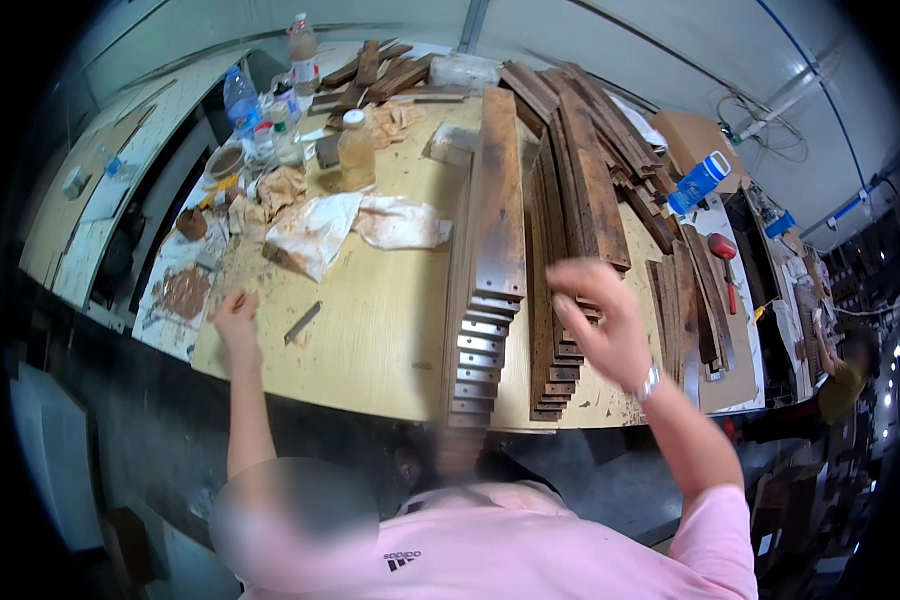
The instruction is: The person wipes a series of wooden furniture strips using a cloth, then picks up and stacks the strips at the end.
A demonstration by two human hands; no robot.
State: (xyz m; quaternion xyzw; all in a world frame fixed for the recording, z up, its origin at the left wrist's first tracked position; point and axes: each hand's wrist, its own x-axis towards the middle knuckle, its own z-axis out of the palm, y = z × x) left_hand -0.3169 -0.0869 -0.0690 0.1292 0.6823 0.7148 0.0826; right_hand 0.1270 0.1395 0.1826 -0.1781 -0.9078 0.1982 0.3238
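My left hand [236, 318] is over the table's left front edge, fingers curled together; anything inside them is too small to make out. A short dark strip [302, 322], perhaps a scraper blade, lies to its right. My right hand [602, 318] hovers, slightly blurred, by the near end of the right stack of dark brown boards [592, 190]. Its fingers are bent, with a gap to the thumb, and no object shows in them. Left of it stands another long stack of boards [498, 190], with stepped near ends bearing small holes.
Crumpled stained cloths [315, 232] lie left of the boards. Behind them stand a jar of amber liquid [356, 155] and several bottles. More loose boards [610, 120] are piled at the back right, near a blue bottle [700, 182] and a red-handled tool [724, 250]. Another person [845, 385] is at far right.
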